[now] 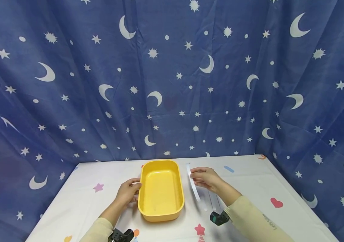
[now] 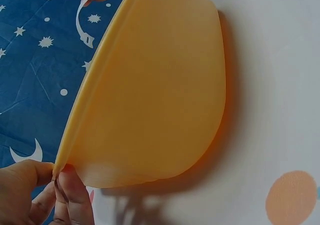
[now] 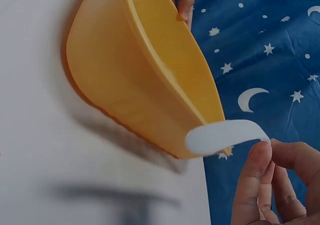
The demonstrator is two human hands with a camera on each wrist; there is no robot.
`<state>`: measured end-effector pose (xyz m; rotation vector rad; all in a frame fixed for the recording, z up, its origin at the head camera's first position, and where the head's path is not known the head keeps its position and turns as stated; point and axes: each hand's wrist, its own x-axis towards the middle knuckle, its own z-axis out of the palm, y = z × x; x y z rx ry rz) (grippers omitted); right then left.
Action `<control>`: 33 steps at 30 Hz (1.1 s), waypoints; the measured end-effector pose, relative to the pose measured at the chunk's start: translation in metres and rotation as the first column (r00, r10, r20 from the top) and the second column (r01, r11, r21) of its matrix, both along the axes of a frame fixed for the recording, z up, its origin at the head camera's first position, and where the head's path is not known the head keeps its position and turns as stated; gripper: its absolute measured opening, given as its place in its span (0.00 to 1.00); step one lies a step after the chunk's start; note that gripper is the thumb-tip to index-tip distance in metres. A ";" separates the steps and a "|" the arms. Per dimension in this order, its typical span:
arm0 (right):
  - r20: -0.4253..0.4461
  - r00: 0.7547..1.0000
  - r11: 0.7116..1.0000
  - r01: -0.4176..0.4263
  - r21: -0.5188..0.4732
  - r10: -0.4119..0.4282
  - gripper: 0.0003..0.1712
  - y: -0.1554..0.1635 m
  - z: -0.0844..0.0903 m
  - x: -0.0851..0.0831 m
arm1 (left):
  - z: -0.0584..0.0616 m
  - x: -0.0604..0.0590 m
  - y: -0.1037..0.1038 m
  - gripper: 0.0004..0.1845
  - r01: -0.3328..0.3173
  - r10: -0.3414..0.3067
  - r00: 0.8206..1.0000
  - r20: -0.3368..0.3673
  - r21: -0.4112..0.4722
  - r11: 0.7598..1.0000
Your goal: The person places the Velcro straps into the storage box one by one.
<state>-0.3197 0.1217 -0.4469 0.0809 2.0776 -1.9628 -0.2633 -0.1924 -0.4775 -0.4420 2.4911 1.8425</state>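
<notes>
A yellow plastic basin point(image 1: 161, 217), rectangular with rounded corners, stands upright on the white table; its inside holds nothing. My left hand point(image 1: 128, 191) grips the rim at the basin's left side. In the left wrist view, the thumb and fingers of that left hand point(image 2: 47, 192) pinch the edge. Just right of the basin, my right hand point(image 1: 208, 180) pinches a thin white flexible strap point(image 1: 193, 185) above the table. The strap point(image 3: 220, 136) curves, with one rounded end by the basin wall in the right wrist view. Its other end point(image 2: 87, 39) looks slotted in the left wrist view.
The white tablecloth point(image 1: 247, 181) carries printed stars, a heart and other coloured shapes. Behind and at both sides of the table hangs a blue curtain point(image 1: 172, 101) with white moons and stars.
</notes>
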 end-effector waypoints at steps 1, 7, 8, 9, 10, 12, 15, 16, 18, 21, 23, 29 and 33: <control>0.001 1.000 1.000 0.000 -0.004 0.000 0.17 -0.001 0.000 0.000 | 0.000 0.000 0.000 0.20 0.001 -0.001 1.000 0.001 0.000 1.000; 0.004 1.000 1.000 -0.007 -0.016 0.007 0.16 -0.011 0.002 0.003 | -0.001 0.000 0.000 0.21 0.001 -0.001 1.000 0.002 0.008 1.000; 0.005 1.000 1.000 -0.012 -0.022 0.012 0.16 -0.013 0.002 0.003 | -0.001 0.000 -0.001 0.21 0.000 0.000 1.000 0.001 0.010 1.000; 0.005 1.000 0.999 -0.019 -0.027 0.019 0.16 -0.015 0.002 0.004 | -0.001 0.000 -0.001 0.21 0.001 -0.001 1.000 0.000 0.010 1.000; 0.005 1.000 0.999 -0.026 -0.032 0.026 0.16 -0.017 0.002 0.004 | -0.001 0.000 -0.001 0.21 0.001 -0.001 1.000 -0.001 0.011 1.000; 0.005 0.999 0.998 -0.037 -0.043 0.038 0.16 -0.020 0.002 0.005 | -0.002 0.000 -0.001 0.20 0.001 -0.001 1.000 -0.004 0.014 1.000; 0.012 0.999 0.998 -0.048 -0.051 0.048 0.16 -0.025 0.002 0.006 | -0.002 0.000 -0.001 0.20 0.003 -0.003 1.000 -0.009 0.018 1.000; 0.014 0.999 0.997 -0.049 -0.052 0.049 0.16 -0.026 0.002 0.006 | -0.001 0.000 -0.001 0.20 0.003 -0.002 1.000 -0.009 0.019 1.000; 0.023 0.999 0.998 -0.045 -0.053 0.046 0.16 -0.029 0.002 0.006 | -0.001 0.000 -0.001 0.21 0.003 -0.003 1.000 -0.010 0.020 1.000; 0.032 0.998 0.997 -0.043 -0.064 0.045 0.17 -0.033 0.002 0.007 | -0.001 0.000 0.000 0.21 0.003 -0.003 1.000 -0.008 0.022 1.000; 0.031 0.998 0.996 -0.051 -0.072 0.054 0.17 -0.036 0.002 0.008 | -0.002 0.000 -0.001 0.21 0.002 -0.002 1.000 -0.007 0.023 1.000; 0.047 0.997 0.995 -0.062 -0.079 0.066 0.17 -0.045 -0.001 0.010 | -0.003 -0.001 -0.001 0.21 0.005 -0.005 1.000 -0.007 0.027 1.000; 0.052 0.997 0.995 -0.056 -0.082 0.060 0.17 -0.051 -0.002 0.011 | -0.003 -0.001 -0.001 0.21 0.004 -0.004 1.000 -0.001 0.030 1.000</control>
